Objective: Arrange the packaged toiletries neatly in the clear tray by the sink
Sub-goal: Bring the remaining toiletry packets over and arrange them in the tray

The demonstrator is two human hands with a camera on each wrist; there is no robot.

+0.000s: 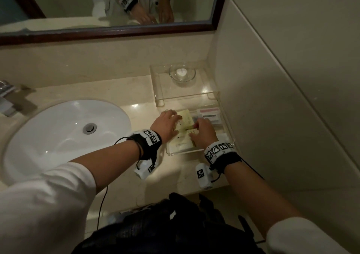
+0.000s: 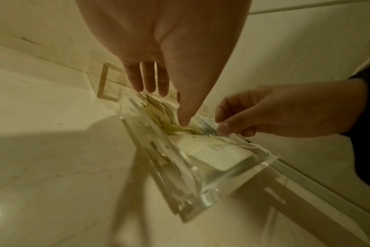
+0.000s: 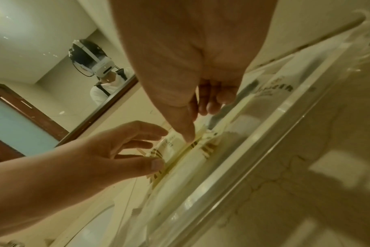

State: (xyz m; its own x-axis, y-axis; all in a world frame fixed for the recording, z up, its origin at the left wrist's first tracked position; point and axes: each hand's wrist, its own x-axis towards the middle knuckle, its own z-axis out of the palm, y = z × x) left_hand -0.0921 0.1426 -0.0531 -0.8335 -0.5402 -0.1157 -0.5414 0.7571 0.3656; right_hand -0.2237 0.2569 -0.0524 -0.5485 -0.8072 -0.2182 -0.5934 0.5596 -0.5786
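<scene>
The clear tray (image 1: 183, 153) sits on the counter to the right of the sink, close against the side wall. Pale yellow toiletry packets (image 1: 185, 117) lie flat in it, and striped boxes (image 1: 211, 115) fill its far right part. My left hand (image 1: 173, 117) rests on the packets with straight fingers; the left wrist view shows its thumb pressing down on the packets (image 2: 217, 153). My right hand (image 1: 202, 127) is beside it in the tray. Its thumb and curled fingers (image 3: 213, 103) pinch the edge of a packet (image 3: 190, 167) inside the tray wall (image 3: 254, 150).
A white sink (image 1: 64, 136) lies to the left, with a faucet (image 1: 5, 97) at the far left. Behind the tray stands a clear acrylic riser (image 1: 194, 95) carrying a glass dish (image 1: 182, 73). The tiled wall (image 1: 272, 117) runs along the tray's right side.
</scene>
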